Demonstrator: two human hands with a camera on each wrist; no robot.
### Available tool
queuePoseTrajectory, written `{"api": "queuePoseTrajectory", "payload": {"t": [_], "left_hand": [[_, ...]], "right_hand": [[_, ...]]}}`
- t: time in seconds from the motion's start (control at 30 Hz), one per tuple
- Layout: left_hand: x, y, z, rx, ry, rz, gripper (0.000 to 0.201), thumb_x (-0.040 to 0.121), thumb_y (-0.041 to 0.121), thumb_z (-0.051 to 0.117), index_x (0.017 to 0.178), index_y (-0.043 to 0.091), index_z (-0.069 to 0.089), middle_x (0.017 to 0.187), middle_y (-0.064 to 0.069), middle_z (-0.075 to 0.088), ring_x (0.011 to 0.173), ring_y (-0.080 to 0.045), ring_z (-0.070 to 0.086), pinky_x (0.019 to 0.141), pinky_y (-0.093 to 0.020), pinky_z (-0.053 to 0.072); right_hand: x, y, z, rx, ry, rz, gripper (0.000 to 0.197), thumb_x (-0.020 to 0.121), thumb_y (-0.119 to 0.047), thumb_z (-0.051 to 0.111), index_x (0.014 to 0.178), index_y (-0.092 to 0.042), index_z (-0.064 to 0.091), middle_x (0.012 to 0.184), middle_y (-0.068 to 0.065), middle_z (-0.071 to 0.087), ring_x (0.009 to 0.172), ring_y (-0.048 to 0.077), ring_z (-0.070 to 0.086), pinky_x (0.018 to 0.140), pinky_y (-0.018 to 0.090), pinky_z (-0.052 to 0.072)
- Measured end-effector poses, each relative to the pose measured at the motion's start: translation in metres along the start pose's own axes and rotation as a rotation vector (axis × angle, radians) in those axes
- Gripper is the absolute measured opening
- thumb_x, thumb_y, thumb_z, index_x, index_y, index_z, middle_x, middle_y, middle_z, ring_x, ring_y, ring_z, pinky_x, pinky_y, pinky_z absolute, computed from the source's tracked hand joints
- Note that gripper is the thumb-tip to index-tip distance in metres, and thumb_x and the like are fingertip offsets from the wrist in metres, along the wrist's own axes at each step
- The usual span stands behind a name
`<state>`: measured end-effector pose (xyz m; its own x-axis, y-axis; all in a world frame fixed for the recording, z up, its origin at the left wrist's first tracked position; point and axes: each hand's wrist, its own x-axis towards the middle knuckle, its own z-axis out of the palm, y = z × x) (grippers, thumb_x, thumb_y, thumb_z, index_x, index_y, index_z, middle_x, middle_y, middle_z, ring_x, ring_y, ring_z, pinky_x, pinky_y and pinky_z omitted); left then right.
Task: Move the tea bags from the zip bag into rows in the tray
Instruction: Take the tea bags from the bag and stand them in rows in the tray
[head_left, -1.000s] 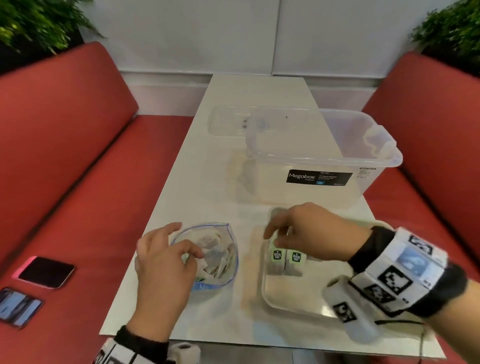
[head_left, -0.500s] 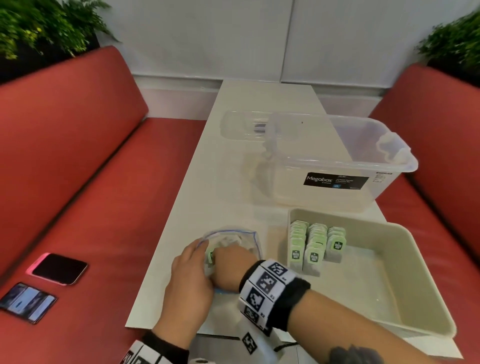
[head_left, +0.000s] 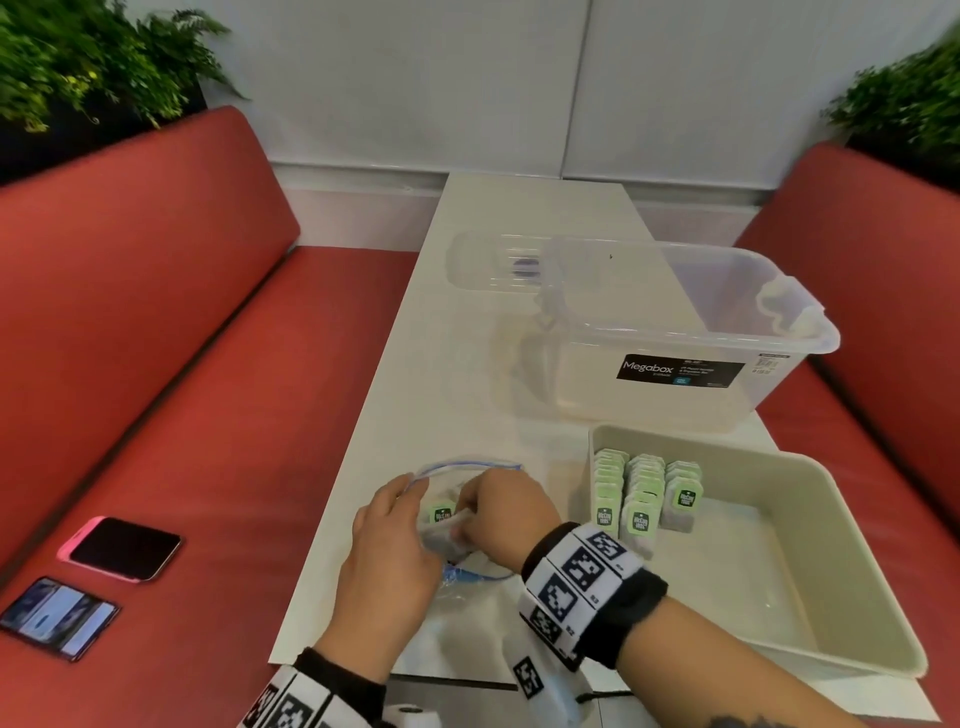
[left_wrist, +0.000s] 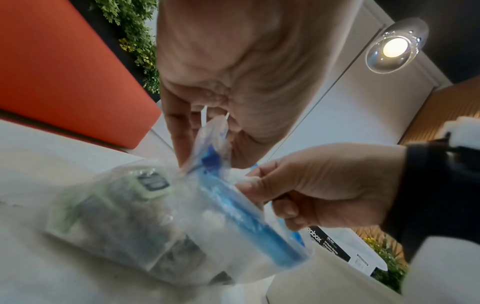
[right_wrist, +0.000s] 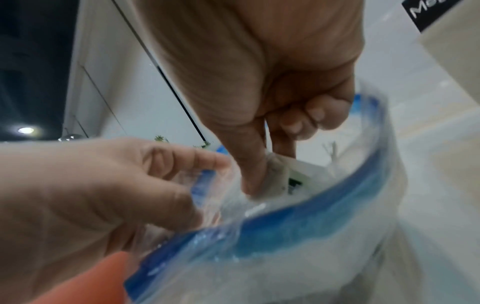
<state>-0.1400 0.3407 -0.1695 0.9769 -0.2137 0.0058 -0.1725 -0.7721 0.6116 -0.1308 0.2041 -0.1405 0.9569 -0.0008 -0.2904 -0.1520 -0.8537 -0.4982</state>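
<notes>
Three short rows of tea bags (head_left: 644, 499) stand upright at the near-left end of the tray (head_left: 810, 566), the third row shortest; a second ago our right hand (head_left: 498, 519) was over that end of the tray, and it has since crossed back to the zip bag (head_left: 470, 558). More tea bags lie loose inside the bag, which sits on the worktop (head_left: 467, 364) just left of the tray. Right thumb and fingers (right_wrist: 253, 164) now reach into the open mouth and pinch one tea bag (right_wrist: 281, 178), not yet lifted clear. Left hand (head_left: 387, 561) pinches the blue zip edge, holding the mouth open, as it did a second ago. We judge one placement finished and the next pick under way; much of the tray floor is bare. Behind the tray stands a clear storage box (head_left: 670, 332), with a clear lid (head_left: 493, 260) lying beyond it. Two phones (head_left: 88, 582) lie on the red bench seat (head_left: 197, 415) to our left.
</notes>
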Motion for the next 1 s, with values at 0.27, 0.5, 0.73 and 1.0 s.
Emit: {"api": "queuePoseTrajectory", "payload": {"t": [0.27, 0.5, 0.73, 1.0], "left_hand": [[0.013, -0.003, 0.004, -0.094, 0.003, -0.009, 0.063, 0.079, 0.005, 0.06, 0.136, 0.026, 0.045, 0.147, 0.003, 0.031, 0.134, -0.017, 0.029, 0.104, -0.021, 0.024], [0.01, 0.024, -0.01, -0.489, 0.239, 0.052, 0.038, 0.093, 0.037, 0.049, 0.129, 0.025, 0.048, 0.128, 0.015, 0.046, 0.119, -0.004, 0.04, 0.096, -0.018, 0.03], [0.024, 0.041, -0.01, -0.874, 0.109, -0.02, 0.019, 0.085, 0.02, 0.063, 0.103, 0.025, 0.061, 0.089, -0.001, 0.072, 0.083, -0.01, 0.069, 0.076, -0.025, 0.052], [0.032, 0.04, 0.002, -0.938, 0.174, -0.084, 0.019, 0.09, 0.009, 0.058, 0.097, 0.027, 0.058, 0.094, -0.007, 0.069, 0.082, -0.018, 0.07, 0.063, -0.02, 0.056]], "right_hand": [[-0.002, 0.022, -0.021, 0.24, 0.224, -0.018, 0.008, 0.077, -0.02, 0.071, 0.085, -0.019, 0.071, 0.07, -0.005, 0.057, 0.072, 0.012, 0.053, 0.056, 0.017, 0.036], [0.001, 0.028, -0.036, 0.622, 0.215, -0.04, 0.011, 0.075, -0.017, 0.077, 0.078, -0.022, 0.067, 0.07, 0.002, 0.062, 0.06, 0.008, 0.053, 0.063, 0.023, 0.043], [-0.01, 0.025, -0.059, 0.811, 0.134, -0.103, 0.018, 0.072, -0.009, 0.079, 0.083, -0.015, 0.066, 0.052, -0.003, 0.053, 0.037, -0.001, 0.043, 0.043, 0.009, 0.033], [-0.01, 0.033, -0.048, 0.821, 0.091, -0.12, 0.048, 0.066, 0.011, 0.075, 0.094, -0.025, 0.06, 0.067, -0.002, 0.062, 0.058, 0.01, 0.059, 0.065, 0.025, 0.05]]}}
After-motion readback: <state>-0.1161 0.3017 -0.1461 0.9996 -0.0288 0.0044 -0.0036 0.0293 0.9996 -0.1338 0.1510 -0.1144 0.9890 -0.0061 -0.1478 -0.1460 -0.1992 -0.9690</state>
